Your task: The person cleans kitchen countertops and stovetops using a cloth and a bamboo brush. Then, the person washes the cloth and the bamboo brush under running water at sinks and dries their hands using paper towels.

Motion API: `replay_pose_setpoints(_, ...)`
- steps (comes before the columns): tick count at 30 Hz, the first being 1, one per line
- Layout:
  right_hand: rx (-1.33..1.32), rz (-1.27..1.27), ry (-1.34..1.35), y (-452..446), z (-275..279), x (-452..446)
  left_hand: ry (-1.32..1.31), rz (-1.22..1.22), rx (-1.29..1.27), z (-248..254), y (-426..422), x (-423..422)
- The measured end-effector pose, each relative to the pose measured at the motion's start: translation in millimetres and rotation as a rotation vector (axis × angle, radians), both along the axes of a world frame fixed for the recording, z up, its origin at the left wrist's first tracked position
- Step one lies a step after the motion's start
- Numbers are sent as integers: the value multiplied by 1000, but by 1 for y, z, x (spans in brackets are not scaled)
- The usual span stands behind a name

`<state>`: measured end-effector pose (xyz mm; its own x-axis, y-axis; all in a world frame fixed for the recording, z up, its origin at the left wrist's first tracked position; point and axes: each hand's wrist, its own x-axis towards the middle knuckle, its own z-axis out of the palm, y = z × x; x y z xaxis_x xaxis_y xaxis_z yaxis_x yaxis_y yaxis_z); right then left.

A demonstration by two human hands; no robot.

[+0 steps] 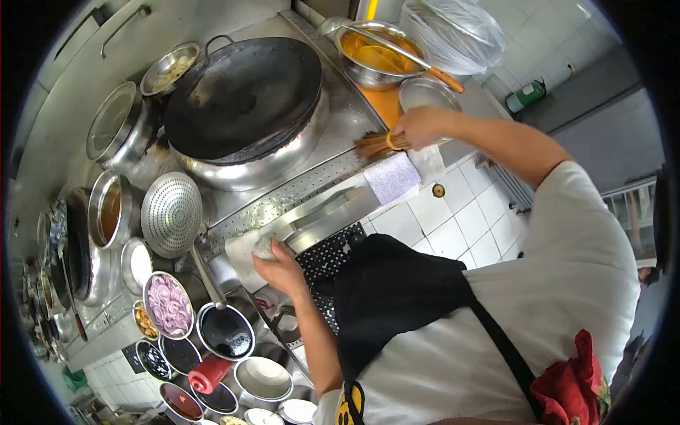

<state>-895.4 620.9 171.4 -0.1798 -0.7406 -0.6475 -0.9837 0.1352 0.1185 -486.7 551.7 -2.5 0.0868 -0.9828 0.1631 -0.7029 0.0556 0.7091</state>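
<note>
My right hand (419, 127) is wrapped round a brown bamboo brush (379, 144) with a yellow band. The bristles touch the perforated metal strip at the stove's front edge, close to a lavender cloth (392, 178). At the lower left of the stove edge, my left hand (281, 269) has its fingers bent round a small pale, crumpled thing (265, 248), too unclear to name, beside a white cloth (243, 261). Beyond both hands, a large black wok (244, 99) sits on the steel stove.
A bowl of orange liquid (354, 49) with a ladle across it stands beyond my right hand. Left of my left hand are a perforated strainer (171, 214), sliced onions (168, 304), a dark sauce pot (225, 331) and a red bottle (210, 374).
</note>
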Motion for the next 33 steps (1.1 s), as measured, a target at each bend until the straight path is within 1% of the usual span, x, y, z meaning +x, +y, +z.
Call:
replay_pose_setpoints(1, 131, 2, -35, 4, 26, -1, 58, -4, 34, -1, 10, 5)
replay_pose_setpoints(2, 187, -207, -37, -12, 64, 18, 123, -9, 65, -3, 18, 7)
replay_pose_setpoints(3, 96, -145, 9, -27, 53, 6, 188, -13, 101, -5, 25, 4)
replay_pose_setpoints(4, 11, -80, 57, -43, 33, -15, 175, -62, 75, -2, 34, -6)
replay_pose_setpoints(6, -251, -283, 109, -81, -12, -48, 145, -147, 32, 7, 57, -22)
replay_pose_setpoints(7, -239, -276, 117, -89, -20, -50, 321, -274, 78, 5, 62, -35)
replay_pose_setpoints(8, -229, -268, 120, -95, -30, -50, 388, -405, 97, 4, 69, -48)
replay_pose_setpoints(9, -212, -264, 116, -94, -39, -44, 445, -537, 124, 15, 78, -66)
replay_pose_setpoints(10, -173, -153, 112, -76, -37, -35, 342, -567, 65, 13, 93, -80)
replay_pose_setpoints(11, -86, -109, 82, -56, -34, -27, 246, -587, -2, 11, 102, -95)
replay_pose_setpoints(12, -2, -63, 54, -35, -25, -16, 270, -672, 75, 13, 104, -104)
replay_pose_setpoints(13, 56, 38, 35, -14, -9, -10, 294, -754, 151, 15, 105, -108)
replay_pose_setpoints(14, 115, 141, 16, -2, 18, 1, 361, -825, 210, 18, 102, -104)
replay_pose_setpoints(16, 70, 145, 28, -11, 55, 21, 433, -631, 300, 46, 94, -79)
replay_pose_setpoints(17, 45, 133, 20, -15, 62, 32, 453, -543, 347, 53, 86, -60)
replay_pose_setpoints(19, -315, 306, -155, -20, 59, 56, 592, -220, 334, 48, 53, -11)
replay_pose_setpoints(21, -294, 270, -229, -37, 36, 94, 421, -25, 135, 42, 18, 18)
replay_pose_setpoints(22, -310, 306, -232, -32, 17, 98, 366, -13, 100, 23, 11, 19)
replay_pose_setpoints(23, -328, 341, -233, -28, -7, 102, 312, -4, 65, -8, 3, 18)
replay_pose_setpoints(24, -353, 377, -228, -30, -19, 105, 263, 4, 22, -30, -7, 15)
replay_pose_setpoints(25, -312, 342, -191, -22, -15, 92, 19, -36, -92, -23, -8, 4)
replay_pose_setpoints(26, -260, 323, -152, -9, -7, 69, 137, 12, 45, -17, -3, -5)
replay_pose_setpoints(27, -167, 338, -87, -4, 5, 43, 257, 67, 185, 5, 3, -18)
replay_pose_setpoints(28, -79, 351, -23, -3, 20, 28, 243, 70, 223, 0, 0, -15)
replay_pose_setpoints(30, -80, 352, -15, -15, 63, 36, 197, 44, 117, -5, 1, -14)
replay_pose_setpoints(31, -86, 348, -18, -21, 71, 44, 164, 26, 61, -1, -1, -13)
replay_pose_setpoints(33, -322, 337, -244, -35, 60, 85, 107, 51, 60, 3, 2, -11)
